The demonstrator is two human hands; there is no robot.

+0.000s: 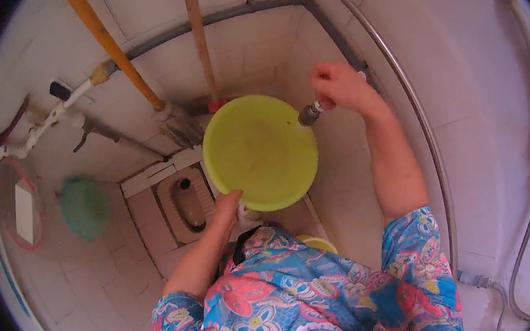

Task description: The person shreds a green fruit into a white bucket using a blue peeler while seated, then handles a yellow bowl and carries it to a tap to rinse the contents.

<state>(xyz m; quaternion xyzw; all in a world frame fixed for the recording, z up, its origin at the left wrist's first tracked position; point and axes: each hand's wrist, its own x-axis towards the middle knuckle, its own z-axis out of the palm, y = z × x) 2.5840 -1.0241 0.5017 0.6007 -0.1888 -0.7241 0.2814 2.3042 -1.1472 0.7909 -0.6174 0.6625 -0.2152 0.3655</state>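
A yellow-green plastic basin is in front of me, level with the tap. My left hand grips its near left rim, thumb over the edge and the other fingers hidden beneath. On the right, a metal tap points toward the basin's right rim. My right hand is closed at the top of the tap, with its fingers curled around the handle, which is mostly hidden. Whether water is running I cannot make out.
A squat toilet is in the floor to the left. A mop with a yellow pole and a wooden handle lean at the back wall. Grey pipe, a green mesh holder and a metal hose line the walls.
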